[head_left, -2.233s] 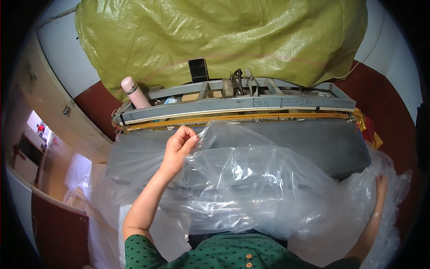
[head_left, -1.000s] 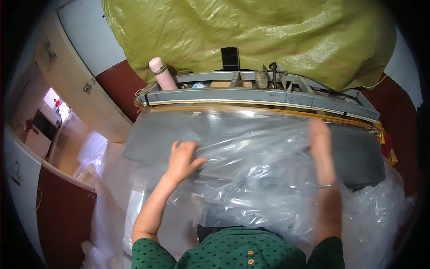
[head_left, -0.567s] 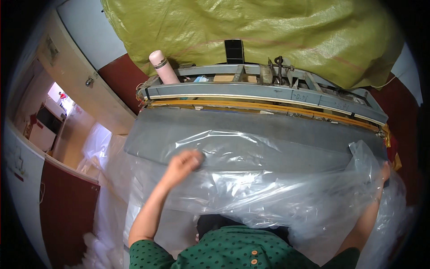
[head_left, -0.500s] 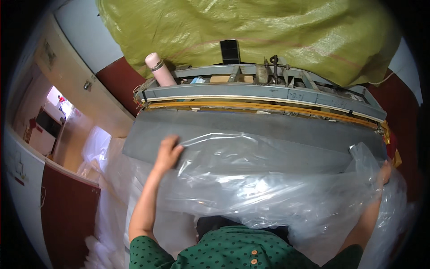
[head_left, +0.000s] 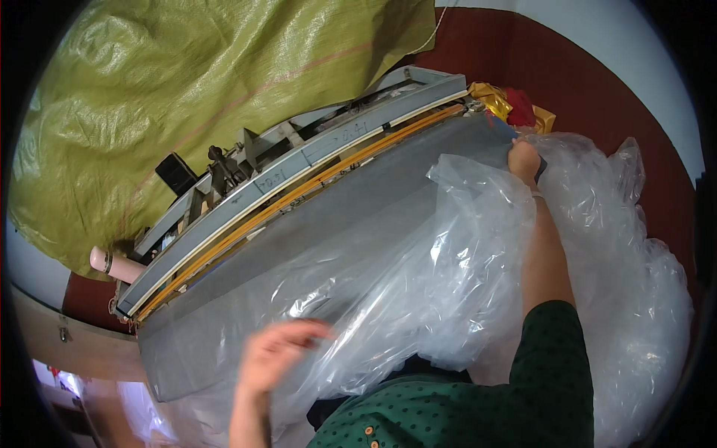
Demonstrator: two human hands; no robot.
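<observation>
A sheet of clear plastic film (head_left: 463, 246) lies crumpled across the grey work surface (head_left: 358, 194) and hangs down its near side. My left hand (head_left: 280, 355) is over the film at the near edge, smeared by motion, so I cannot tell whether it grips anything. At the far right end of the grey surface, my right hand (head_left: 524, 160) is closed, its fingers curled by the corner, beside the film. What lies inside that fist is hidden.
Behind the surface runs a long grey metal frame (head_left: 299, 160) with orange strips (head_left: 328, 181) along its front. A pink bottle (head_left: 116, 265) and a black phone-like slab (head_left: 176, 174) rest by it. A yellow-green tarp (head_left: 224, 60) hangs behind. More film (head_left: 620, 313) billows at right.
The view has swung to the right. My right hand has moved to the far right corner of the surface, and my left has come back toward me. The film has bunched up on the right.
</observation>
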